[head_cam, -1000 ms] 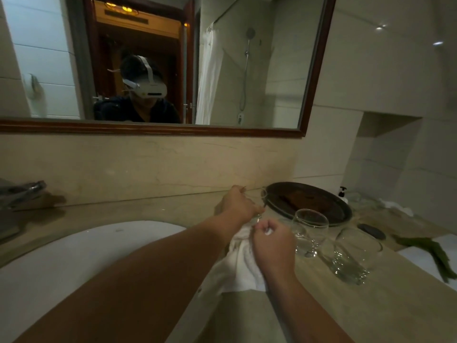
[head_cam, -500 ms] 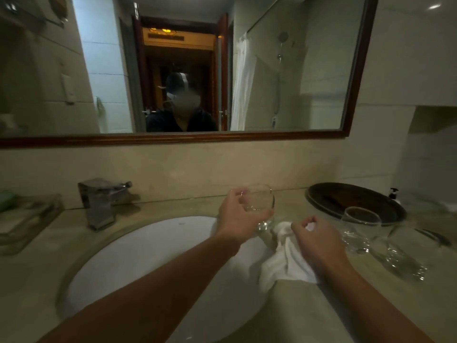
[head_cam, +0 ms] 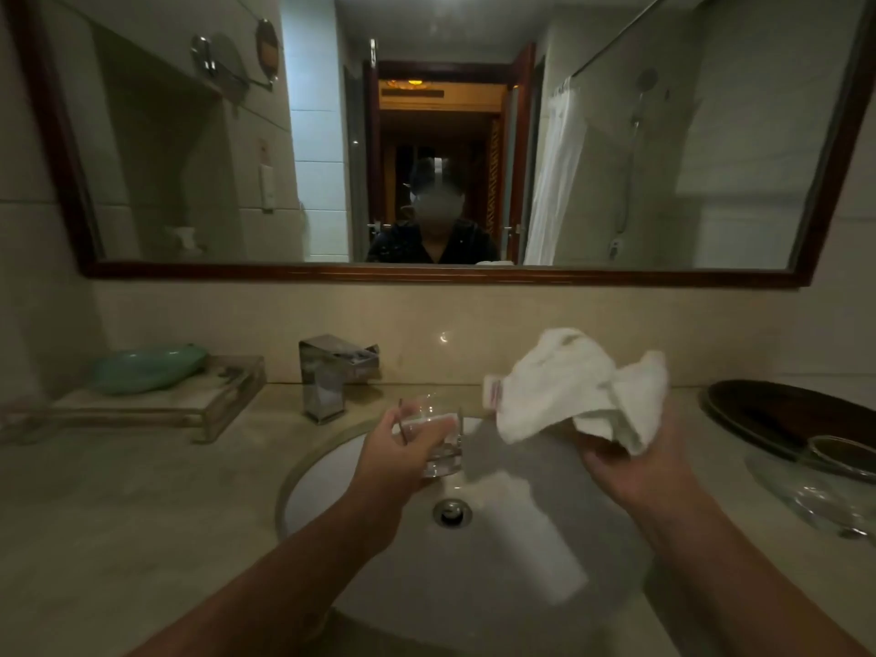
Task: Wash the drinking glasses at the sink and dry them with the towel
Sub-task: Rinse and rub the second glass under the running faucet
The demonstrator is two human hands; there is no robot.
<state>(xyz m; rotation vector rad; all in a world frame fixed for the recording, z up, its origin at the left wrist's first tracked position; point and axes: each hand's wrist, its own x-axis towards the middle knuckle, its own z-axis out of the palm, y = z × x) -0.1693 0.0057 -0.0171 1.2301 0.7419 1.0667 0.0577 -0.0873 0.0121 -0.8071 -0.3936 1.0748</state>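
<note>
A beige stone worktop (head_cam: pixel 118 514) fills the lower frame, with a round white sink basin (head_cam: pixel 502 566) and its chrome drain (head_cam: pixel 451 512) at lower centre. Above the basin, the left hand (head_cam: pixel 396 450) curls its fingers round a clear drinking glass (head_cam: pixel 444 441), held roughly upright. Right of it and apart, the right hand (head_cam: pixel 635 471) clutches a crumpled white towel (head_cam: pixel 569 386), which is raised above the basin's right rim. At the right edge, blurred clear glassware (head_cam: pixel 827 497) sits beside a dark oval tray (head_cam: pixel 777 414). Farther back are a square chrome tap (head_cam: pixel 332 377), a green dish (head_cam: pixel 147 367) at left, and a wood-framed mirror (head_cam: pixel 474 275).
</note>
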